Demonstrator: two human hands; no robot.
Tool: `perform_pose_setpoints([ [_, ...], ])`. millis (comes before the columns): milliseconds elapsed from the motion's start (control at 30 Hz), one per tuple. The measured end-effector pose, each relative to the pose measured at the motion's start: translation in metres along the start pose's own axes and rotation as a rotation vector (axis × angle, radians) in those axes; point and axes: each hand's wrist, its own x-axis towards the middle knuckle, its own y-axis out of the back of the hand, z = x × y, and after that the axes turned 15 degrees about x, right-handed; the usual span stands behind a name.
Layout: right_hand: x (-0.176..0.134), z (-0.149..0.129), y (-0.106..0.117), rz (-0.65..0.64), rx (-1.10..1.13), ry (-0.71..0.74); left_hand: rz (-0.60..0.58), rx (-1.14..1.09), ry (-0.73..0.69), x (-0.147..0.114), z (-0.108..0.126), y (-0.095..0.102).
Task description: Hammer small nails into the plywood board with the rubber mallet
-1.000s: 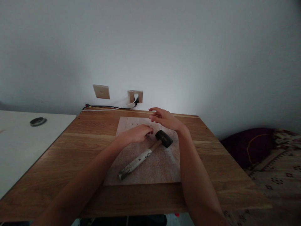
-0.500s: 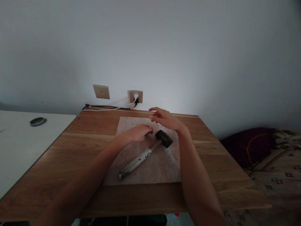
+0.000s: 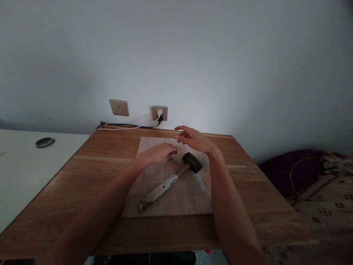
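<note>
My left hand (image 3: 161,152) is low over the pale board (image 3: 182,200), its fingers curled together. Whatever they may pinch is too small to make out. Just below those fingertips, a few small thin metal pieces (image 3: 170,159), like nails, lie on the board. My right hand (image 3: 193,139) hovers above the far part of the board, fingers stretched and apart, with nothing visible in them. A mallet (image 3: 162,189) with a black head and a worn white-painted handle rests diagonally on the board, touched by neither hand.
The board lies on a wooden table (image 3: 91,184) against the wall. White and black cables (image 3: 124,127) run along its back edge to a wall socket (image 3: 163,114). At left, a white surface (image 3: 22,173) holds a dark round object (image 3: 45,142). Patterned fabric (image 3: 325,206) lies at right.
My left hand has shifted slightly left and away from me, leaving more of the small metal pieces in view. The right hand and the mallet are in the same places.
</note>
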Motion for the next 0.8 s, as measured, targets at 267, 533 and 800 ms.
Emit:
perform_pose_setpoints([
  [267,0.0013,0.0033,0.0003,-0.005,0.005,0.014,-0.018,-0.025,-0.003,-0.0004,-0.0054,-0.0056],
  [533,0.0014,0.0021,-0.0006,-0.005,0.018,0.007,-0.036,-0.034,-0.006,-0.0027,-0.0057,-0.0039],
  [800,0.0004,0.0006,-0.0017,-0.004,0.022,-0.011,-0.091,0.022,0.028,-0.0030,-0.0026,0.0000],
])
